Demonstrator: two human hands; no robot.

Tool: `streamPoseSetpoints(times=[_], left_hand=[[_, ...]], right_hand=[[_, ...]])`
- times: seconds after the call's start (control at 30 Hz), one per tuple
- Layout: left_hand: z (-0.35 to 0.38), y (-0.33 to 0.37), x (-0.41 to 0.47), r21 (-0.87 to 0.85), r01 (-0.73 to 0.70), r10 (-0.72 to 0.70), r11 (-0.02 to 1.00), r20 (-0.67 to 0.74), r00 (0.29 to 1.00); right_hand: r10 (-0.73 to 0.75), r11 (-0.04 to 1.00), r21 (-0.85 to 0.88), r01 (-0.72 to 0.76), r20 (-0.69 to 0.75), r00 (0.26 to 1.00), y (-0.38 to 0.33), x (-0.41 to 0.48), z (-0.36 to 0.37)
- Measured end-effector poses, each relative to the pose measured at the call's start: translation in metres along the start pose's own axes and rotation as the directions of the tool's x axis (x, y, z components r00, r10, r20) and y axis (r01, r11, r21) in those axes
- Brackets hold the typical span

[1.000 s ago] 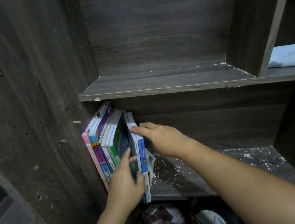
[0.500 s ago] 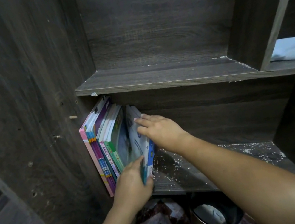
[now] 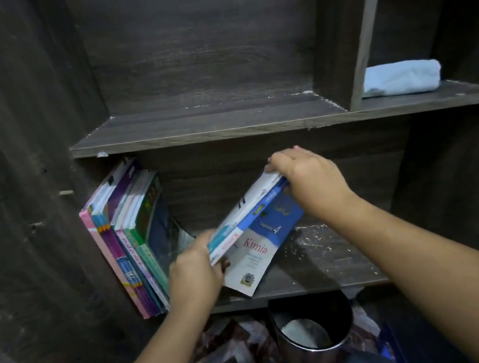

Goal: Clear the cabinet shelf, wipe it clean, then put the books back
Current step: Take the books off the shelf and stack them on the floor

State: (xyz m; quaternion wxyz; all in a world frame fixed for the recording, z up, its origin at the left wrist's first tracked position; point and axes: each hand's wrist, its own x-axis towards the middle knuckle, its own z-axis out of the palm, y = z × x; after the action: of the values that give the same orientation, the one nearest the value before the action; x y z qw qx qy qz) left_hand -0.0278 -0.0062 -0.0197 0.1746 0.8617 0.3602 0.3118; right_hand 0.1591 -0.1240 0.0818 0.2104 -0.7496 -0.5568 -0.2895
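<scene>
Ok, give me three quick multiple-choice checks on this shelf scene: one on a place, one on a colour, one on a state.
1. Where is the folded cloth?
A) in the bin
B) on the upper shelf, right compartment
C) in a hand

2. What colour is the book nearest the left wall?
A) pink
B) yellow
C) black

3. How are the white and blue books?
A) standing upright, untouched
B) lying flat, untouched
C) tilted, held by both hands

Answers:
1 B, the cloth lies right of the divider on that shelf.
2 A, its spine is pink.
3 C, the left hand grips their lower end and the right hand their upper end.
</scene>
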Motion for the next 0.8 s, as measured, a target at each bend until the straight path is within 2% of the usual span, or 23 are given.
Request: streamPoseSetpoints(times=[0.07, 0.13, 0.2, 0.27, 0.33, 0.43, 0.57, 0.67, 0.8], left_hand=[[-0.006, 0.016, 0.008, 0.091, -0.109, 0.11, 0.99, -0.006, 0.994], [-0.013, 0.032, 0.016, 0.166, -0.198, 0.198, 0.966, 0.02, 0.98], [-0.015, 0.05, 0.02, 0.259, -0.292, 0.286, 0.921, 0.064, 0.956], [-0.016, 0.07, 0.02, 0.338, -0.382, 0.367, 0.86, 0.108, 0.924], [-0.016, 0.095, 0.014, 0.366, -0.468, 0.438, 0.804, 0.167, 0.883], [-0.011, 0.137, -0.004, 0.339, -0.586, 0.511, 0.736, 0.291, 0.809], [0.002, 0.18, -0.024, 0.258, -0.66, 0.503, 0.705, 0.474, 0.722], [0.018, 0.208, -0.039, 0.171, -0.714, 0.504, 0.679, 0.598, 0.623], [0.04, 0.242, -0.062, 0.066, -0.762, 0.556, 0.644, 0.644, 0.526]], right_hand=[[0.085, 0.993, -0.077, -0.084, 0.004, 0.996, 0.011, -0.013, -0.022], [0.169, 0.959, -0.236, -0.158, 0.025, 0.985, 0.018, -0.028, -0.038], [0.198, 0.913, -0.374, -0.166, 0.047, 0.979, 0.02, -0.046, -0.052], [0.202, 0.903, -0.412, -0.119, 0.165, 0.965, 0.016, -0.062, -0.065], [0.24, 0.922, -0.374, -0.097, 0.357, 0.903, 0.015, -0.077, -0.075], [0.308, 0.937, -0.303, -0.172, 0.489, 0.816, 0.023, -0.105, -0.089], [0.415, 0.909, -0.297, -0.291, 0.606, 0.678, 0.041, -0.146, -0.109], [0.48, 0.874, -0.303, -0.379, 0.653, 0.585, 0.055, -0.18, -0.128], [0.558, 0.819, -0.342, -0.462, 0.662, 0.5, 0.071, -0.223, -0.156]])
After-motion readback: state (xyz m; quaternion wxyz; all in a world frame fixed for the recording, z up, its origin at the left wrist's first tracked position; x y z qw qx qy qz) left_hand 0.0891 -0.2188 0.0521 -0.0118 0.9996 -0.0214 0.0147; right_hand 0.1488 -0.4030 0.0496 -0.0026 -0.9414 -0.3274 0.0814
